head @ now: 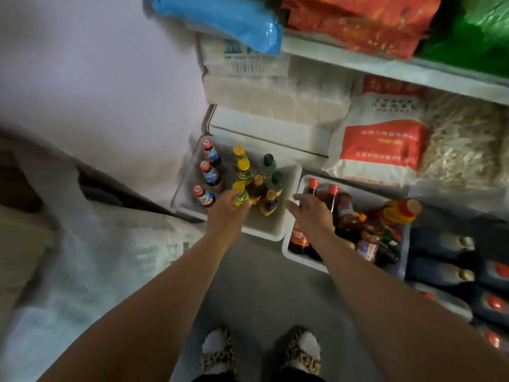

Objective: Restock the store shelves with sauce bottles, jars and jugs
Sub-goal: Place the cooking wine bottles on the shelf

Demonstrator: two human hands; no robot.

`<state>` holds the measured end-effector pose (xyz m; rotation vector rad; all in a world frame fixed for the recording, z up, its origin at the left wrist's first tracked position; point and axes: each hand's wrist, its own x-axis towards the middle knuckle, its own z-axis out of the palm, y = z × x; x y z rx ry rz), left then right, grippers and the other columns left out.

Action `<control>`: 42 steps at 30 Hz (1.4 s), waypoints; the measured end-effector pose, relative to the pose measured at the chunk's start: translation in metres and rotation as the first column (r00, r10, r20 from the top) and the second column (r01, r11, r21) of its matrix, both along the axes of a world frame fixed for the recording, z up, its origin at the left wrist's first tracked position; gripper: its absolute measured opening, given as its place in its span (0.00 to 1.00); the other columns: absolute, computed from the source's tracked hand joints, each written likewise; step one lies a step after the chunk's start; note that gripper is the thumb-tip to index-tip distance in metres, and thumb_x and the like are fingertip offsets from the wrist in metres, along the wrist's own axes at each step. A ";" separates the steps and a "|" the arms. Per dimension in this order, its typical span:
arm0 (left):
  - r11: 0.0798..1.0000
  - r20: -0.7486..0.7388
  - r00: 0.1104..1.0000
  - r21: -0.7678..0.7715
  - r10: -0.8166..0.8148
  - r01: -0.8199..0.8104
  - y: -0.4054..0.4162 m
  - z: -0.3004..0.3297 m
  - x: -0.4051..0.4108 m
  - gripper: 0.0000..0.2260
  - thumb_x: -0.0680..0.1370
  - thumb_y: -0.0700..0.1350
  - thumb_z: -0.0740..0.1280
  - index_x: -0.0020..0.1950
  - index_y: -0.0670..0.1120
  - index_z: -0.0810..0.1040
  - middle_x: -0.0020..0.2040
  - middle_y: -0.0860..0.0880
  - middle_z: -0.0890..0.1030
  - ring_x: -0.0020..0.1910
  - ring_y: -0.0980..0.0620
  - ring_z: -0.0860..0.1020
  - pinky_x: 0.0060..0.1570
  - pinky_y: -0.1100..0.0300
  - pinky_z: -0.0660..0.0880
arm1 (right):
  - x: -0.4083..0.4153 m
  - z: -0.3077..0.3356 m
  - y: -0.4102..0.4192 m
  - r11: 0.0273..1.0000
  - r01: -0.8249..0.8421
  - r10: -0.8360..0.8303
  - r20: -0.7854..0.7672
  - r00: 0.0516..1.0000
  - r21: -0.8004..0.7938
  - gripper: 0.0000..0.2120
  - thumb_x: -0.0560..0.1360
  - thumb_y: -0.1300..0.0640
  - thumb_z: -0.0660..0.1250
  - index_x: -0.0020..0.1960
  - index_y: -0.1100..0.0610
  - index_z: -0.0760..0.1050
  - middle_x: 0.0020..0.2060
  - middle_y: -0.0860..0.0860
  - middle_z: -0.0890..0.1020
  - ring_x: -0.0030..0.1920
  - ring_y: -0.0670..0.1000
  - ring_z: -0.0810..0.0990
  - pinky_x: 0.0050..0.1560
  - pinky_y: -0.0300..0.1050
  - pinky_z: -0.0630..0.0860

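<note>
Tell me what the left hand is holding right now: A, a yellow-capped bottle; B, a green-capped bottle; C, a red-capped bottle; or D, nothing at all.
A: the left hand has its fingers curled round the nearest yellow-capped bottle standing in the left white tray, while the right hand hangs open above the neighbouring tray, holding nothing.
</note>
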<state>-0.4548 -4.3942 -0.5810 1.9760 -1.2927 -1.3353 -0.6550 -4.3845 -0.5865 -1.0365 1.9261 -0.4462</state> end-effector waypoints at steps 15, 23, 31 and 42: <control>0.991 -0.016 0.997 -0.116 -0.070 0.068 -0.077 -0.162 -0.047 0.27 0.81 0.50 0.66 0.79 0.51 0.63 0.73 0.48 0.71 0.71 0.48 0.70 0.69 0.53 0.70 | 0.025 -0.175 -0.042 0.977 0.100 -0.082 0.101 0.992 -0.189 0.21 0.74 0.48 0.75 0.65 0.46 0.78 0.56 0.45 0.81 0.52 0.43 0.74 0.50 0.41 0.71; 0.995 0.054 0.998 -0.096 0.018 -0.012 -0.094 -0.184 -0.061 0.20 0.81 0.50 0.65 0.73 0.47 0.69 0.66 0.48 0.77 0.66 0.47 0.74 0.56 0.62 0.66 | 0.021 -0.193 -0.055 0.976 0.078 -0.038 0.193 0.980 -0.206 0.20 0.70 0.49 0.78 0.61 0.46 0.81 0.54 0.45 0.83 0.52 0.43 0.77 0.46 0.32 0.70; 0.979 0.055 0.993 -0.179 0.106 -0.095 -0.094 -0.189 -0.066 0.13 0.77 0.43 0.71 0.61 0.46 0.78 0.53 0.50 0.81 0.55 0.48 0.79 0.53 0.56 0.75 | 0.013 -0.197 -0.049 0.968 0.084 -0.017 0.269 0.963 -0.236 0.12 0.74 0.52 0.74 0.57 0.44 0.82 0.49 0.44 0.85 0.51 0.45 0.81 0.51 0.42 0.76; 0.969 -0.001 0.999 -0.243 0.048 -0.047 -0.054 -0.154 -0.062 0.10 0.79 0.42 0.69 0.60 0.43 0.79 0.52 0.44 0.82 0.44 0.48 0.82 0.37 0.68 0.77 | -0.019 -0.153 -0.013 0.960 0.178 -0.059 0.464 0.884 -0.216 0.08 0.77 0.56 0.70 0.54 0.45 0.83 0.46 0.42 0.86 0.50 0.40 0.82 0.49 0.31 0.75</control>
